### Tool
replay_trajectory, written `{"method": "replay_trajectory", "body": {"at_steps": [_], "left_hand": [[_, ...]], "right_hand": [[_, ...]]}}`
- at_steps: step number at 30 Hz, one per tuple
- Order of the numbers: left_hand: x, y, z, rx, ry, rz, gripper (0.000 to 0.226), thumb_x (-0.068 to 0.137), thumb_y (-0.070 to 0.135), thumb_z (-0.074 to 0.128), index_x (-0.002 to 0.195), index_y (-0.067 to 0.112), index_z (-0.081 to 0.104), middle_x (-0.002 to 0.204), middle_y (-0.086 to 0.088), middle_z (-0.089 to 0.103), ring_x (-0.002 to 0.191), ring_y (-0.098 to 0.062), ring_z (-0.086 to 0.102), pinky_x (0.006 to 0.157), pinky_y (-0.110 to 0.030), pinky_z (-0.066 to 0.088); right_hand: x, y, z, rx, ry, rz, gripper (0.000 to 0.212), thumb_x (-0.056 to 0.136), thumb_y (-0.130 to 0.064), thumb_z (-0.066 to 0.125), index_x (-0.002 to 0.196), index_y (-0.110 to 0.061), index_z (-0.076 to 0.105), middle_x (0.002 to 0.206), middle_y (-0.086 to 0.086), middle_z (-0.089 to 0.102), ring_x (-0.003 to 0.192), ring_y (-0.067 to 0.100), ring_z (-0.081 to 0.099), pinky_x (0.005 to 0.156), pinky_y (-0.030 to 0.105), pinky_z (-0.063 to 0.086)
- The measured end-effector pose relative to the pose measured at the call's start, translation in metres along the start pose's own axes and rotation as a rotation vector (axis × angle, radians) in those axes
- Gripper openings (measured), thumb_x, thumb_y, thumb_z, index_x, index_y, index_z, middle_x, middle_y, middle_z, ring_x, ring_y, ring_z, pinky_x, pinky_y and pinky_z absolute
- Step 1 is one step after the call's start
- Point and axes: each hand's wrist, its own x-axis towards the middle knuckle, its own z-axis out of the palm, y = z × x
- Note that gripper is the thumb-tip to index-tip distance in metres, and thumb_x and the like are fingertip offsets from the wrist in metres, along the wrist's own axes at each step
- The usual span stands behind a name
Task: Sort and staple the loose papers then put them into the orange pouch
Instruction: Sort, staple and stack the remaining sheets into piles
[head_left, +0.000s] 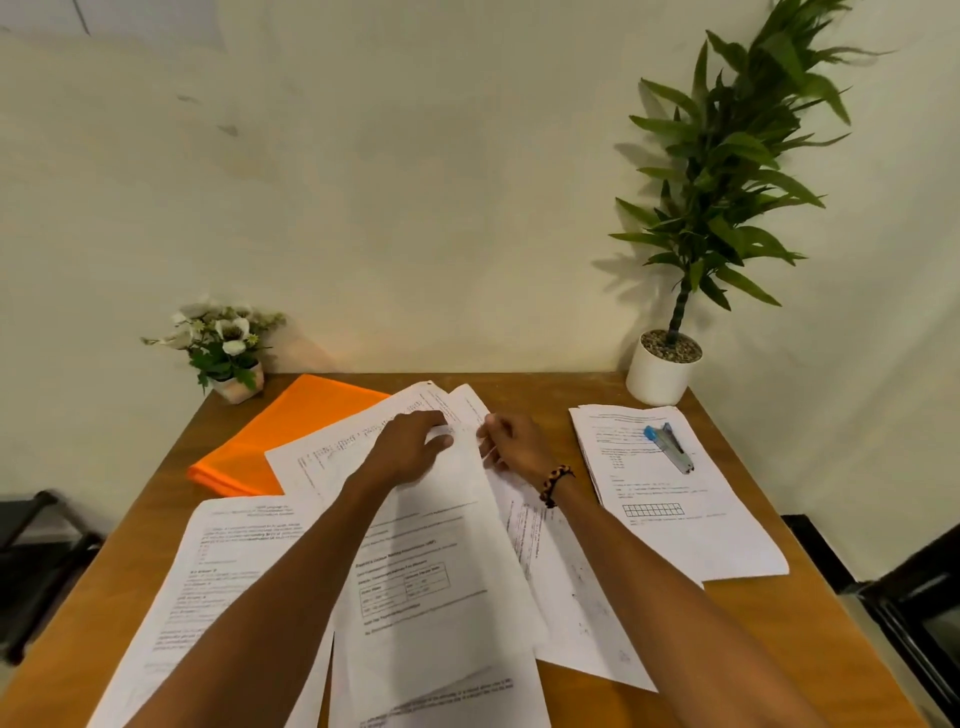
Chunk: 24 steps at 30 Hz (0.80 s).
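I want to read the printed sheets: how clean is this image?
Head view: wide-angle bend at the edges; text on the loose papers soft, mostly unreadable; tall plant throws a shadow leftward on the wall; no glare on the wooden table.

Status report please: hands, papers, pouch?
Left hand and right hand gripping loose papers. Stapler idle on right stack. Orange pouch partly covered.
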Motion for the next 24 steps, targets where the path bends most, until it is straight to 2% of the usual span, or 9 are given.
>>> {"method": "replay_trajectory", "body": {"at_steps": [4,6,7,9,12,15,17,21,24], "left_hand": [[-0.008,-0.006,0.007,0.045,-0.091,0.019,0.038,0.099,0.037,0.062,0.132,0.019,0.064,0.141,-0.003,0.061,0.128,-0.025,0.056,0.107,-0.034,0.040],[-0.013,-0.007,0.012,0.042,-0.116,-0.003,0.042,0.100,0.036,0.060,0.138,0.017,0.060,0.145,-0.003,0.058,0.132,-0.025,0.053,0.110,-0.035,0.038],[-0.015,-0.008,0.014,0.032,-0.115,-0.016,0.043,0.100,0.036,0.060,0.138,0.017,0.059,0.146,-0.003,0.057,0.133,-0.025,0.052,0.110,-0.035,0.037],[-0.019,-0.012,0.019,0.000,-0.101,-0.035,0.041,0.100,0.037,0.060,0.136,0.017,0.061,0.144,-0.004,0.059,0.131,-0.025,0.054,0.110,-0.035,0.038],[-0.022,-0.014,0.020,-0.032,-0.099,-0.046,0.040,0.099,0.038,0.061,0.135,0.019,0.062,0.143,-0.003,0.060,0.129,-0.024,0.055,0.110,-0.037,0.039],[-0.024,-0.014,0.021,-0.029,-0.096,-0.047,0.041,0.100,0.038,0.060,0.137,0.021,0.062,0.144,-0.002,0.059,0.131,-0.023,0.053,0.113,-0.037,0.037],[-0.023,-0.013,0.022,-0.025,-0.093,-0.043,0.041,0.100,0.037,0.060,0.138,0.020,0.061,0.145,-0.002,0.058,0.133,-0.023,0.053,0.113,-0.036,0.036],[-0.023,-0.011,0.023,-0.015,-0.099,-0.053,0.042,0.100,0.036,0.060,0.138,0.019,0.060,0.147,-0.003,0.057,0.135,-0.024,0.051,0.115,-0.038,0.035],[-0.024,-0.011,0.024,-0.016,-0.095,-0.049,0.042,0.100,0.036,0.060,0.138,0.019,0.061,0.146,-0.003,0.057,0.134,-0.024,0.052,0.114,-0.038,0.036]], "right_hand": [[0.001,0.012,-0.018,-0.402,0.100,0.130,0.011,0.097,-0.012,0.054,0.100,-0.010,0.065,0.097,0.007,0.066,0.090,0.026,0.063,0.064,0.029,0.044],[0.001,0.016,-0.021,-0.476,0.069,0.204,0.006,0.095,-0.010,0.056,0.091,-0.009,0.060,0.083,0.008,0.061,0.078,0.027,0.059,0.058,0.027,0.039],[0.003,0.017,-0.022,-0.495,0.081,0.237,0.016,0.094,-0.010,0.055,0.079,-0.009,0.055,0.072,0.008,0.054,0.067,0.024,0.053,0.053,0.025,0.034],[0.010,0.016,-0.026,-0.492,0.078,0.289,0.036,0.093,-0.007,0.054,0.061,-0.013,0.039,0.059,0.005,0.040,0.052,0.018,0.037,0.048,0.024,0.024],[0.012,0.008,-0.036,-0.455,0.013,0.371,0.040,0.095,-0.004,0.050,0.060,-0.016,0.034,0.060,0.003,0.036,0.052,0.015,0.033,0.049,0.025,0.024],[0.012,0.004,-0.042,-0.346,0.027,0.425,0.032,0.095,-0.003,0.047,0.063,-0.009,0.045,0.066,0.014,0.059,0.059,0.026,0.051,0.055,0.029,0.036],[0.010,0.000,-0.041,-0.286,-0.046,0.477,0.025,0.093,-0.004,0.051,0.068,-0.003,0.056,0.084,0.019,0.074,0.060,0.028,0.059,0.054,0.029,0.042],[0.003,-0.003,-0.042,-0.184,-0.080,0.481,0.023,0.089,-0.015,0.073,0.073,-0.006,0.059,0.069,0.008,0.063,0.041,0.013,0.050,0.037,0.016,0.036],[-0.005,0.000,-0.038,-0.068,-0.104,0.487,0.025,0.085,-0.014,0.079,0.074,-0.007,0.057,0.064,0.008,0.056,0.044,0.016,0.046,0.041,0.021,0.036]]}}
